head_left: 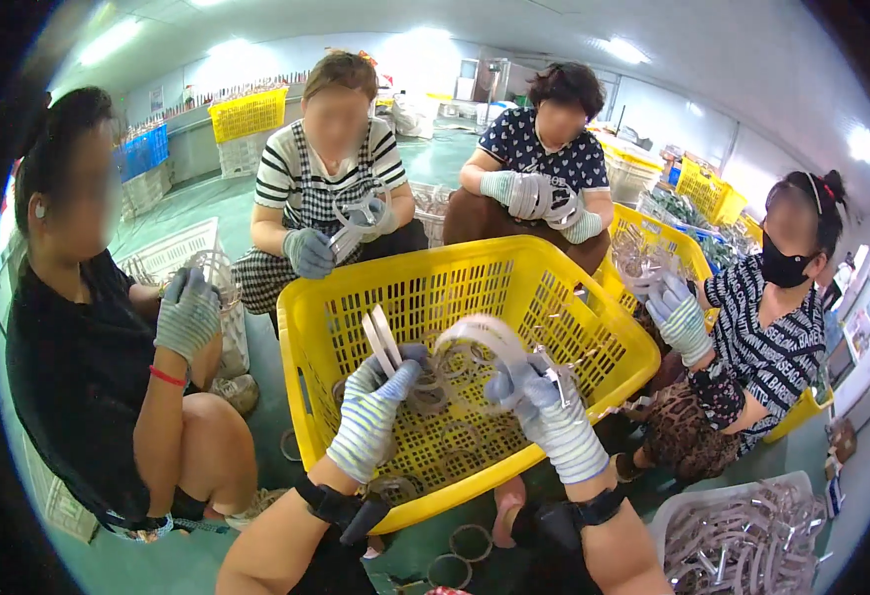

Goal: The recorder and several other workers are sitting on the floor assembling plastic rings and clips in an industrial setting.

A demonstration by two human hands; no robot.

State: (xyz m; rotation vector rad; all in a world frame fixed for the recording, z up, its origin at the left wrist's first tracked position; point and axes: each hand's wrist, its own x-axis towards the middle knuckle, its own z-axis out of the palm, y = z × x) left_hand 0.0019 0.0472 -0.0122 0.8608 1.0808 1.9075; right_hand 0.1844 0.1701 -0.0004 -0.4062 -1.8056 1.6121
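Note:
My left hand (373,409), in a striped work glove, holds two flat white ring-shaped clips (382,337) upright over the yellow basket (308,342). My right hand (546,409), gloved the same way, grips a stack of white rings (483,345) with a metal piece at its side. Both hands hover above the basket's perforated floor, where several loose rings (445,441) lie. The hands are a short distance apart.
Several seated people in gloves ring the basket, each handling similar rings. A white bin (747,540) of pale clips sits at lower right. More yellow crates (248,113) stand behind. Loose rings (470,543) lie on the green floor by my knees.

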